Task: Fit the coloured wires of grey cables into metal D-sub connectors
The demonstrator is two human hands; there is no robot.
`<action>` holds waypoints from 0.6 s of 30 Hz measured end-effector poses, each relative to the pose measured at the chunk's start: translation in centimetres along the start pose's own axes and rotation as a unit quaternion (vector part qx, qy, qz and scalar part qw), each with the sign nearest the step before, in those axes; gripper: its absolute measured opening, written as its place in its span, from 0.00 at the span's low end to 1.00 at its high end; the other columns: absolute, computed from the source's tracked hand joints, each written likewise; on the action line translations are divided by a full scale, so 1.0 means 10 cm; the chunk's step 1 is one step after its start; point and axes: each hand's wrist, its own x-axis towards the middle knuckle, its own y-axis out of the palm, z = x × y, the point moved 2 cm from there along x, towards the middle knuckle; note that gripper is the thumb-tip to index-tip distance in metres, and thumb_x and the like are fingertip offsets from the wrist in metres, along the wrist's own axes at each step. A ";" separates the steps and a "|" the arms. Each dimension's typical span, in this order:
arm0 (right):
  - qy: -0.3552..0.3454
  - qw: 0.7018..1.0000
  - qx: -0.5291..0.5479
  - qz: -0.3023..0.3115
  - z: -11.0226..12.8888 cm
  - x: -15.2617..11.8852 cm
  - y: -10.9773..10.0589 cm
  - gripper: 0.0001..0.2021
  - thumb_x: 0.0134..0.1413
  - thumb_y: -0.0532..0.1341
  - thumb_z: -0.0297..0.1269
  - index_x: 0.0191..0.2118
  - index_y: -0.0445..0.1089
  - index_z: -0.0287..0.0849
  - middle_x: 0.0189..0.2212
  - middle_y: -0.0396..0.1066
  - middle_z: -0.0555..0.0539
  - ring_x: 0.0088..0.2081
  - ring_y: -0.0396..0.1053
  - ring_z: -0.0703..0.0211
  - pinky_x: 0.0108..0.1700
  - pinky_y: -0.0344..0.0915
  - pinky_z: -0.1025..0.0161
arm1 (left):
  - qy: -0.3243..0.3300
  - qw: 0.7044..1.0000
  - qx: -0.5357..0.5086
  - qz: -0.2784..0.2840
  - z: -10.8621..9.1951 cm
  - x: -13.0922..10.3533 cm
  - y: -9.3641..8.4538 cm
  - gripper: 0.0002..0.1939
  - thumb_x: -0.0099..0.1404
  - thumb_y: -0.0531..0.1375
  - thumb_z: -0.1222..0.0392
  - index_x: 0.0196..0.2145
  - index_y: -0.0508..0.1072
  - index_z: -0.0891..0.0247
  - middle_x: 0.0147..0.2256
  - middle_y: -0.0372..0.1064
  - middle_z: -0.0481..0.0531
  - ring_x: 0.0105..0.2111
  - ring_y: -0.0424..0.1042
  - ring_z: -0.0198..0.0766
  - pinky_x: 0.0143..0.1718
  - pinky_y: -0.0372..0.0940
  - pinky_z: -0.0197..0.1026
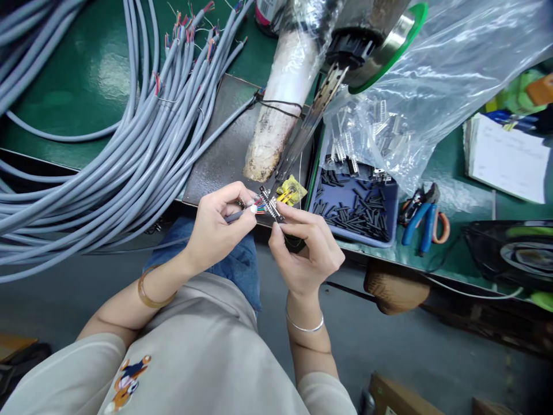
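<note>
My left hand (218,227) is closed on the end of a grey cable (234,217), with thin coloured wires (261,206) fanning out of it. The wires reach a small multi-pin connector (270,205), whose far end is pinched between the thumb and fingers of my right hand (309,248). Just above the connector, the thin tip of a mounted soldering iron (309,127) points down at it and seems to touch it. A crumpled yellow piece (294,191) lies right behind the connector. Whether each wire is joined to a pin is too small to tell.
A large bundle of grey cables (142,155) covers the left side. Beside the iron is a plastic-wrapped white cylinder (276,98). A blue tray (352,237) holds short black tubes, with a clear bag of connectors (375,132) over it. Blue-handled cutters (425,222) lie further right.
</note>
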 end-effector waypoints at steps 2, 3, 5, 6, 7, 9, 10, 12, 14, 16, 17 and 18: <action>-0.004 1.000 -0.001 -0.002 0.00 0.00 0.01 0.10 0.54 0.68 0.22 0.36 0.71 0.46 0.43 0.82 0.47 0.41 0.81 0.59 0.41 0.79 0.63 | 0.009 1.000 0.013 -0.001 -0.01 0.00 0.01 0.05 0.56 0.62 0.67 0.25 0.68 0.63 0.31 0.75 0.50 0.28 0.72 0.31 0.24 0.64 0.30; -0.005 1.000 0.000 -0.003 0.00 0.00 0.01 0.11 0.54 0.68 0.22 0.36 0.71 0.45 0.43 0.82 0.47 0.41 0.81 0.59 0.41 0.79 0.63 | 0.013 1.000 0.020 -0.001 -0.01 0.00 0.01 0.05 0.56 0.62 0.67 0.25 0.68 0.63 0.31 0.75 0.50 0.28 0.72 0.31 0.24 0.63 0.30; -0.004 1.000 0.002 -0.004 -0.01 0.01 0.01 0.11 0.54 0.68 0.21 0.36 0.72 0.45 0.43 0.82 0.47 0.41 0.81 0.59 0.42 0.80 0.63 | 0.026 0.999 0.033 -0.004 -0.02 0.00 0.01 0.06 0.57 0.62 0.67 0.25 0.67 0.63 0.32 0.76 0.51 0.28 0.73 0.31 0.23 0.62 0.30; -0.004 1.000 0.002 -0.005 -0.01 0.01 0.01 0.11 0.54 0.68 0.22 0.36 0.72 0.45 0.43 0.82 0.47 0.41 0.81 0.58 0.42 0.80 0.63 | 0.036 0.999 0.040 -0.006 -0.02 0.00 0.01 0.06 0.57 0.61 0.68 0.25 0.68 0.63 0.32 0.76 0.51 0.29 0.73 0.31 0.23 0.62 0.30; -0.003 1.000 0.001 -0.005 -0.01 0.01 0.01 0.11 0.54 0.69 0.22 0.36 0.72 0.45 0.43 0.82 0.47 0.42 0.81 0.58 0.43 0.80 0.62 | 0.049 0.998 0.047 -0.009 -0.03 -0.01 0.01 0.06 0.58 0.61 0.68 0.26 0.68 0.63 0.32 0.76 0.51 0.29 0.73 0.31 0.24 0.63 0.30; -0.003 1.000 -0.004 -0.007 0.00 0.02 0.01 0.11 0.54 0.69 0.22 0.37 0.73 0.46 0.44 0.81 0.48 0.42 0.81 0.58 0.43 0.81 0.62 | 0.077 0.995 0.063 -0.014 -0.04 -0.01 0.01 0.06 0.59 0.61 0.69 0.26 0.68 0.63 0.32 0.76 0.50 0.30 0.73 0.31 0.24 0.63 0.29; -0.004 1.000 -0.009 -0.009 0.01 0.03 0.01 0.11 0.54 0.69 0.22 0.37 0.73 0.46 0.44 0.81 0.48 0.41 0.81 0.59 0.43 0.80 0.62 | 0.089 0.993 0.071 -0.016 -0.04 -0.01 0.01 0.06 0.59 0.61 0.69 0.26 0.69 0.63 0.32 0.76 0.50 0.30 0.73 0.31 0.24 0.63 0.29; -0.008 1.000 -0.021 -0.015 0.02 0.05 0.01 0.11 0.54 0.69 0.23 0.37 0.74 0.46 0.43 0.82 0.49 0.40 0.81 0.60 0.43 0.80 0.63 | 0.104 0.991 0.083 -0.017 -0.05 -0.02 0.01 0.05 0.59 0.61 0.69 0.27 0.69 0.63 0.31 0.76 0.50 0.29 0.73 0.31 0.23 0.62 0.29; -0.013 0.999 -0.031 -0.020 0.04 0.06 0.01 0.10 0.54 0.69 0.23 0.37 0.73 0.46 0.42 0.82 0.49 0.40 0.81 0.60 0.42 0.80 0.64 | 0.107 0.991 0.084 -0.016 -0.05 -0.01 0.01 0.05 0.59 0.61 0.69 0.27 0.69 0.63 0.31 0.76 0.50 0.29 0.73 0.31 0.23 0.62 0.29; -0.019 0.999 -0.037 -0.020 0.04 0.05 0.01 0.10 0.54 0.69 0.23 0.36 0.72 0.46 0.42 0.82 0.49 0.39 0.81 0.60 0.42 0.80 0.63 | 0.095 0.992 0.076 -0.014 -0.05 -0.01 0.01 0.06 0.59 0.61 0.69 0.26 0.69 0.63 0.32 0.77 0.50 0.29 0.73 0.31 0.23 0.62 0.29; -0.021 0.999 -0.037 -0.017 0.04 0.04 0.01 0.10 0.54 0.69 0.24 0.35 0.71 0.46 0.42 0.82 0.48 0.39 0.81 0.59 0.42 0.80 0.63 | 0.083 0.994 0.071 -0.011 -0.05 -0.02 0.01 0.06 0.59 0.61 0.69 0.26 0.68 0.63 0.32 0.77 0.51 0.29 0.73 0.31 0.23 0.62 0.29; -0.022 0.999 -0.037 -0.013 0.04 0.03 0.02 0.10 0.55 0.68 0.23 0.35 0.70 0.46 0.42 0.82 0.48 0.40 0.81 0.59 0.41 0.80 0.63 | 0.069 0.995 0.067 -0.008 -0.05 -0.02 0.01 0.06 0.58 0.61 0.69 0.26 0.68 0.63 0.32 0.77 0.51 0.29 0.73 0.31 0.23 0.62 0.29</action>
